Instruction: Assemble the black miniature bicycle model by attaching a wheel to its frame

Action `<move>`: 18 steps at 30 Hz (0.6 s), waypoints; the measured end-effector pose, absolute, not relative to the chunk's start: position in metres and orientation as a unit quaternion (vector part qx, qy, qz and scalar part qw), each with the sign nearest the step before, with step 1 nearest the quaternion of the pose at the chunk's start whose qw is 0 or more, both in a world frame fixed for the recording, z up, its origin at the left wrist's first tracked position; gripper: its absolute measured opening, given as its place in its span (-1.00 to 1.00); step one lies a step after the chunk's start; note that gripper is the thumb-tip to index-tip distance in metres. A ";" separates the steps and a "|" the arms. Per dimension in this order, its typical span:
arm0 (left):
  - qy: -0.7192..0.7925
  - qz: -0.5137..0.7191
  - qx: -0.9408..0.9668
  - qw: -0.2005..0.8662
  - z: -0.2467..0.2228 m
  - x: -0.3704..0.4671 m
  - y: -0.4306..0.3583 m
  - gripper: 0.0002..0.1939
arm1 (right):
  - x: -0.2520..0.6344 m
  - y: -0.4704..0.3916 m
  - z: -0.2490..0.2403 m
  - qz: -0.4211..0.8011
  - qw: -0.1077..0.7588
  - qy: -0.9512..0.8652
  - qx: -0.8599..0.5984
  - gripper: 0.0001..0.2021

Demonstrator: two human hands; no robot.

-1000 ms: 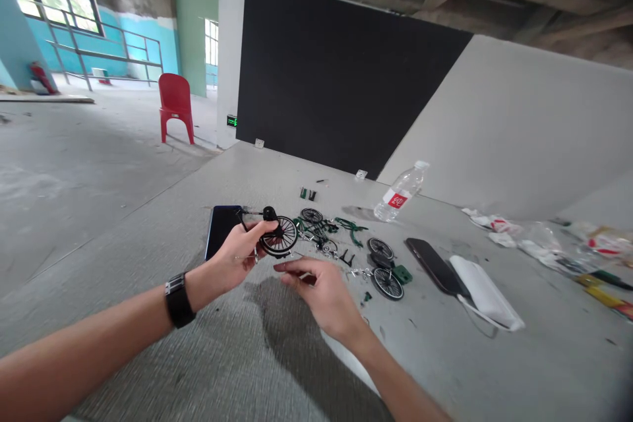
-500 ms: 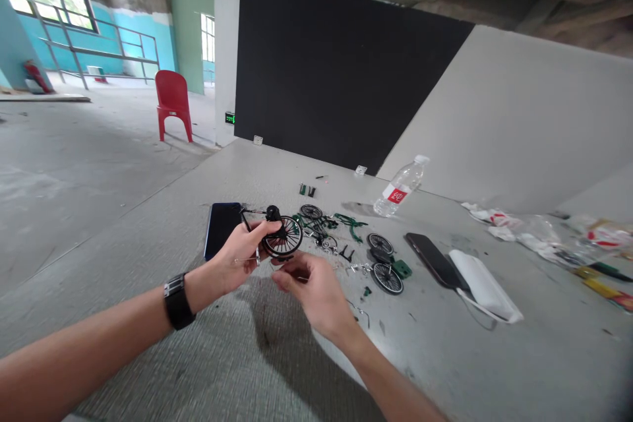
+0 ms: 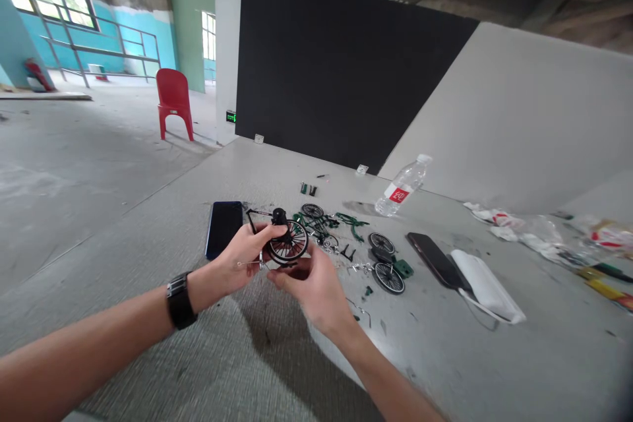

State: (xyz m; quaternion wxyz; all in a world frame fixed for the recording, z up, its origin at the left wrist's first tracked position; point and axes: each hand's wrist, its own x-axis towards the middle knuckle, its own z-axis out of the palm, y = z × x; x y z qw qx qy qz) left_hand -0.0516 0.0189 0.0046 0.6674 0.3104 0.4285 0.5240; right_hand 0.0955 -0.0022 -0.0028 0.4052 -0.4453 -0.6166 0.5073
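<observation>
My left hand (image 3: 242,257) is closed around a partly built black model bicycle (image 3: 288,242), thumb pressed on its upper part. The model's spoked wheel faces right, and a thin silver rod sticks out at the left, below my fingers. Just under the wheel, my right hand (image 3: 314,283) has its thumb and fingertips pinched together against the model's lower edge. Whatever lies between those fingertips is hidden. Past my right hand lie loose model parts: a dark green frame (image 3: 352,221), a pair of spoked wheels (image 3: 389,277) and small silver pieces (image 3: 361,267).
A blue-edged phone (image 3: 223,227) lies left of the model. To the right are a water bottle (image 3: 403,188), a black phone (image 3: 434,260) and a white power bank (image 3: 487,287). Crumpled plastic wrappers (image 3: 539,234) lie farther right. A black panel (image 3: 341,66) stands behind the tabletop.
My right hand's fingertips have moved up and in against the underside of the model. The model has shifted slightly right in view, still in my left hand.
</observation>
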 end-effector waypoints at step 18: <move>0.386 0.523 0.337 0.681 0.003 -0.052 0.018 -0.82 | 0.098 -0.007 0.008 0.437 0.404 -0.646 -0.478 -0.53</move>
